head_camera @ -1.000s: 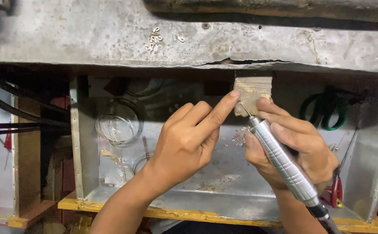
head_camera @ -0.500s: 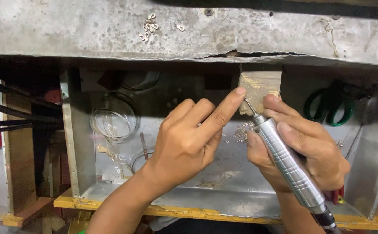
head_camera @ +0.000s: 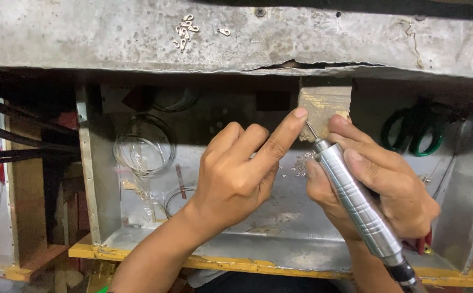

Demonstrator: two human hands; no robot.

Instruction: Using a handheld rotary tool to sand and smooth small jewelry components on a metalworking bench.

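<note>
Silver metal: 1 rotary handpiece (head_camera: pixel 355 201), clasped in the right hand (head_camera: pixel 380 190), tips its bit against 1 wooden peg (head_camera: pixel 323 108) under the desk (head_camera: pixel 111 38) edge. The left hand (head_camera: pixel 239 173) presses 1 forefinger there. 2 green-handled scissors (head_camera: pixel 418 130) hang far right.

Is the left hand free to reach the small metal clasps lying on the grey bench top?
Probably yes. The left hand holds no tool; only its index finger presses at the wooden peg. The small metal clasps lie uncovered above it on the grey bench top.
</note>
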